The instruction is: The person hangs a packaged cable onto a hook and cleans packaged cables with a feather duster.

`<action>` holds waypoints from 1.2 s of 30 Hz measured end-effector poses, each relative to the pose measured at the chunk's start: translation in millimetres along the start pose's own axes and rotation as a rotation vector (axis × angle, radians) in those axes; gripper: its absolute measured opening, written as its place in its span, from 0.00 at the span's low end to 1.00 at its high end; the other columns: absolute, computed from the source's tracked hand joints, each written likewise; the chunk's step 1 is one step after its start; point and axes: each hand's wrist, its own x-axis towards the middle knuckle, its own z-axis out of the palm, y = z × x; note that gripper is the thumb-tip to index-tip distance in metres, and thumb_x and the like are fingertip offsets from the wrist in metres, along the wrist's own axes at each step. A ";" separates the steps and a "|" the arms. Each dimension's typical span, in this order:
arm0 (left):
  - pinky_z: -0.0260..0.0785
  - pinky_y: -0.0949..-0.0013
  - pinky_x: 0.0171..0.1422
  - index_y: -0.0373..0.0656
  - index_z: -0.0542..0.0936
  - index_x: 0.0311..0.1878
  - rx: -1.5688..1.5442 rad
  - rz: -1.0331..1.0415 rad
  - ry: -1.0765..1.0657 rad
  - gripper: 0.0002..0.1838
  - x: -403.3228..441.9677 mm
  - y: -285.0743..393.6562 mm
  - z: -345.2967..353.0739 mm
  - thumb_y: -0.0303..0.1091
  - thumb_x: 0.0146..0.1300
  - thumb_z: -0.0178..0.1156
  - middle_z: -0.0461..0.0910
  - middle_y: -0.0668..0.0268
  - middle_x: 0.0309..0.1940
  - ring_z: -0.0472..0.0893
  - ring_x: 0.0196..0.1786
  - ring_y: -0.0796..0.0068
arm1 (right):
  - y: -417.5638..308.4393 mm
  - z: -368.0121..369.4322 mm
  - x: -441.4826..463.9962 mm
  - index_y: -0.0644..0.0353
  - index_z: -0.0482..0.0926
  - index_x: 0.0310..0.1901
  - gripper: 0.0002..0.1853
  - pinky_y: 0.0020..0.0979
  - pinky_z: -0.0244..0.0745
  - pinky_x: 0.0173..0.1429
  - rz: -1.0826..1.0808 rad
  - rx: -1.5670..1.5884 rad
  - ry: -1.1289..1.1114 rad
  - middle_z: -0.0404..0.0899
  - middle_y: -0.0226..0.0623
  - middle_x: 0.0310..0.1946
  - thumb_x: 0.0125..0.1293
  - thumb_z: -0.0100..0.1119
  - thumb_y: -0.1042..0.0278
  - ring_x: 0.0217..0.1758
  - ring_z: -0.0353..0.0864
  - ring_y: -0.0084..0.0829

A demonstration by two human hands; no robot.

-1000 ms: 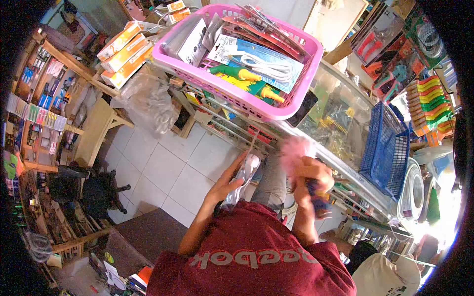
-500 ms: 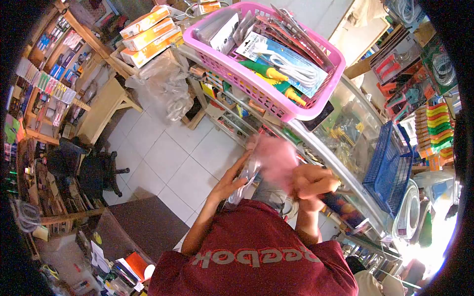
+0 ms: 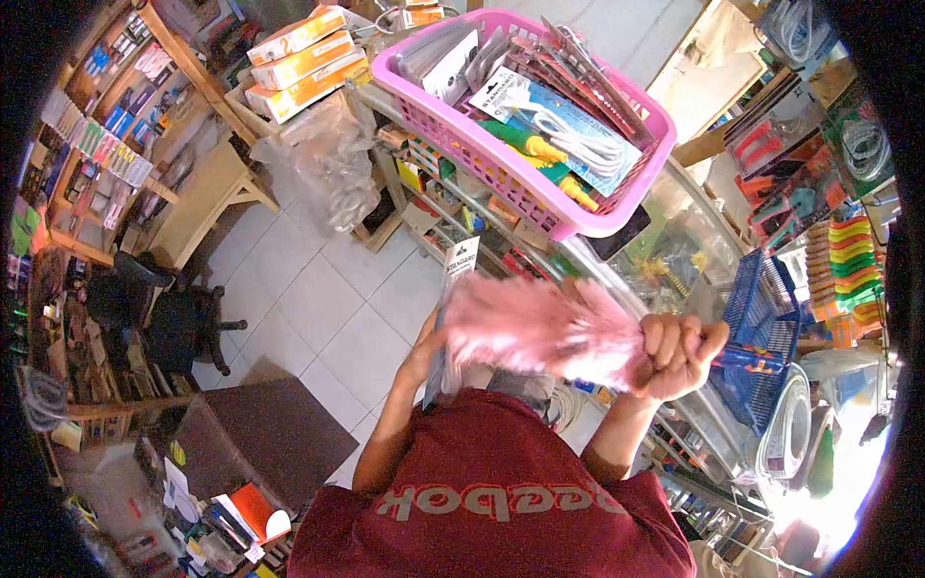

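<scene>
My right hand (image 3: 676, 356) is closed round the handle end of a fluffy pink duster (image 3: 549, 328), whose blurred fibres stretch leftward across my chest. The duster's far end overlaps a clear plastic package with a white "STANDARD" card (image 3: 461, 258), which stands upright by my left hand (image 3: 421, 352). My left hand is wrapped round the side of that package, its fingers partly hidden by the duster. Beyond both hands, a pink basket (image 3: 501, 178) holds packaged goods, a white cable on a blue card and green-and-yellow tools.
A glass display counter (image 3: 665, 241) runs diagonally at the right, with a blue basket (image 3: 756, 337) on it. Orange-and-white boxes (image 3: 303, 63) are stacked at the upper left. A black chair (image 3: 183, 323) and a dark brown surface (image 3: 275, 443) are at the left.
The pink duster has swung up and out lengthwise over the package. My right hand has moved right and upward. The package's white card has come into view above the duster.
</scene>
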 end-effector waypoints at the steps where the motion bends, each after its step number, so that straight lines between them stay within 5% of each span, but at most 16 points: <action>1: 0.55 0.67 0.66 0.36 0.54 0.68 -0.161 -0.051 0.001 0.44 -3.0 -0.2 2.4 0.54 0.56 0.57 0.63 0.59 0.62 0.64 0.63 0.68 | 0.8 -2.5 -1.1 0.52 0.65 0.28 0.07 0.23 0.43 0.17 -0.002 -0.103 0.010 0.58 0.25 0.12 0.63 0.48 0.74 0.10 0.51 0.17; 6: 0.63 0.67 0.60 0.38 0.59 0.64 -0.496 -0.087 -0.186 0.43 -3.8 9.7 18.5 0.57 0.52 0.60 0.69 0.61 0.54 0.71 0.56 0.69 | 18.4 -16.1 -12.4 0.53 0.65 0.26 0.08 0.23 0.45 0.18 -0.148 -0.719 -0.083 0.58 0.25 0.13 0.62 0.48 0.75 0.10 0.50 0.17; 8: 0.64 0.66 0.58 0.37 0.60 0.63 -0.459 -0.143 -0.081 0.44 -6.8 -0.2 17.5 0.57 0.51 0.62 0.70 0.62 0.52 0.72 0.54 0.68 | 12.7 -3.3 -11.9 0.53 0.66 0.27 0.08 0.23 0.46 0.18 -0.030 -0.174 -0.006 0.60 0.26 0.13 0.62 0.46 0.77 0.10 0.50 0.17; 18: 0.61 0.66 0.62 0.36 0.59 0.65 -0.262 -0.055 0.078 0.39 -9.4 14.8 14.1 0.56 0.59 0.55 0.67 0.61 0.57 0.69 0.58 0.69 | -0.9 -5.1 -2.3 0.52 0.66 0.26 0.09 0.23 0.43 0.17 0.034 0.054 0.045 0.61 0.25 0.12 0.61 0.47 0.77 0.09 0.51 0.17; 20: 0.60 0.66 0.63 0.36 0.59 0.65 0.037 0.100 0.036 0.38 -3.4 -16.5 -8.3 0.55 0.61 0.53 0.67 0.60 0.58 0.69 0.58 0.68 | -2.1 -6.1 -1.9 0.52 0.66 0.26 0.08 0.24 0.43 0.16 0.051 0.090 0.050 0.60 0.25 0.11 0.61 0.48 0.76 0.09 0.51 0.17; 25: 0.65 0.65 0.59 0.34 0.61 0.63 -0.324 -0.003 0.024 0.38 -7.2 1.9 11.9 0.58 0.62 0.48 0.71 0.56 0.55 0.72 0.54 0.67 | 9.9 -11.3 -3.0 0.53 0.65 0.26 0.09 0.24 0.44 0.16 0.026 -0.128 0.046 0.58 0.24 0.11 0.60 0.45 0.79 0.09 0.50 0.17; 29: 0.67 0.55 0.59 0.34 0.60 0.64 -0.555 0.024 -0.137 0.45 -4.3 11.0 18.6 0.65 0.55 0.49 0.71 0.48 0.53 0.75 0.53 0.54 | 19.6 -17.3 -5.9 0.53 0.65 0.27 0.08 0.25 0.44 0.18 -0.215 -0.654 -0.137 0.58 0.24 0.12 0.63 0.44 0.77 0.10 0.49 0.17; 32: 0.69 0.54 0.56 0.35 0.60 0.64 -0.511 0.014 -0.334 0.47 -4.4 33.7 23.8 0.69 0.54 0.48 0.71 0.46 0.53 0.76 0.52 0.54 | 12.0 -11.6 -3.2 0.55 0.66 0.28 0.05 0.26 0.44 0.17 -0.086 -0.272 -0.137 0.61 0.27 0.13 0.62 0.48 0.73 0.10 0.51 0.19; 36: 0.72 0.52 0.38 0.34 0.66 0.57 -0.738 0.009 -0.166 0.47 -10.5 57.0 45.2 0.73 0.52 0.44 0.74 0.36 0.39 0.78 0.34 0.48 | 6.7 -5.1 8.5 0.53 0.66 0.28 0.05 0.24 0.43 0.17 -0.128 -0.123 -0.043 0.57 0.25 0.12 0.62 0.46 0.74 0.10 0.49 0.17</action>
